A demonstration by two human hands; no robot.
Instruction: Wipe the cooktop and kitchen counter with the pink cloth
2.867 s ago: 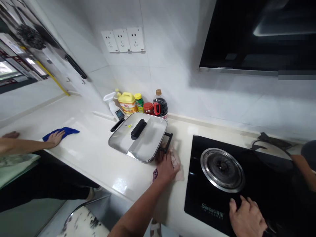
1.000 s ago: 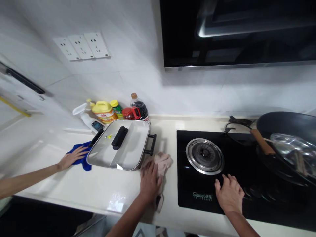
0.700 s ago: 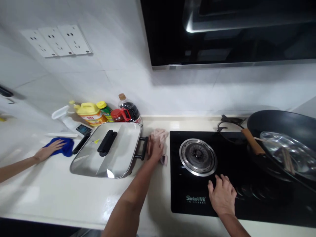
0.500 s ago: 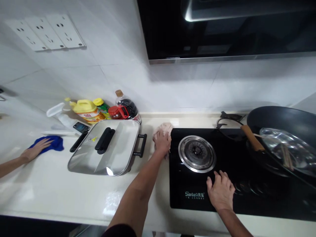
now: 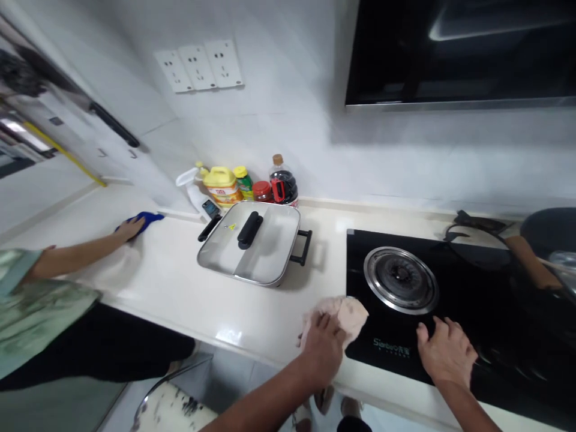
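Bunched under my left hand [image 5: 321,351] is a pale pink cloth [image 5: 352,318], pressed on the white counter [image 5: 252,324] at the left front edge of the black stove [image 5: 378,336]. The cloth overlaps the stove's edge a little. My right hand [image 5: 447,354] rests on the glass stove top with fingers spread and holds nothing. Just beyond it sits a round burner [image 5: 400,279] with a steel ring. Left of the cloth and farther back stands a square electric pan [image 5: 288,264] under a glass lid [image 5: 270,246] with a black handle.
A co-worker's hand [image 5: 130,228] presses a blue cloth [image 5: 148,222] on the counter at left. Behind the pan stand a spray bottle [image 5: 198,195], a yellow jug [image 5: 222,186], a red-lidded jar [image 5: 262,191] and a dark sauce bottle [image 5: 288,180]. A wok [image 5: 546,231] is at far right.
My left hand has drawn the pink cloth from the stove's back left corner towards the front edge. My right hand stays on the stove. The view has swung left, showing more of the co-worker.
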